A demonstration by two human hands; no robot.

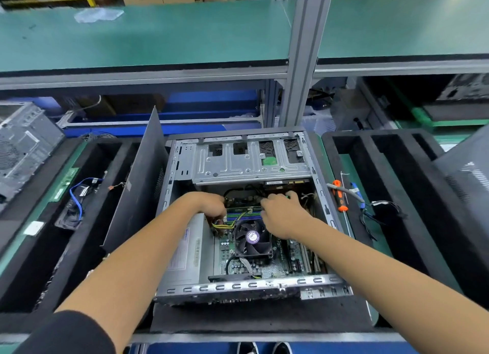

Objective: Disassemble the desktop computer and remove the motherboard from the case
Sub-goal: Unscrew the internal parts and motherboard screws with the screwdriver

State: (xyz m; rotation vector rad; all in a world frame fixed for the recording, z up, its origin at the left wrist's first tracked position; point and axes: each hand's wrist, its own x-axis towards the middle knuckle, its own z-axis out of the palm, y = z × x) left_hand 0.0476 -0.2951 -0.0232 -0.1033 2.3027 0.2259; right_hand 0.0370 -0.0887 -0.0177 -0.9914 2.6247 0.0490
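The open desktop case (238,285) lies on its side in front of me. Its green motherboard (267,269) carries a black CPU fan (252,238). A memory module (246,209) stands in the blue slots just beyond the fan. My left hand (211,205) curls over the module's left end, beside yellow and black power cables (225,225). My right hand (281,214) curls over its right end, and a small green edge shows at the fingertips. Both sets of fingertips are mostly hidden.
A grey power supply (185,256) fills the case's left side, and a metal drive cage (238,163) spans its far end. The removed side panel (140,184) leans at the left. An orange screwdriver (340,198) and loose cables (381,211) lie on the right foam tray (397,174). Another case (21,147) stands far left.
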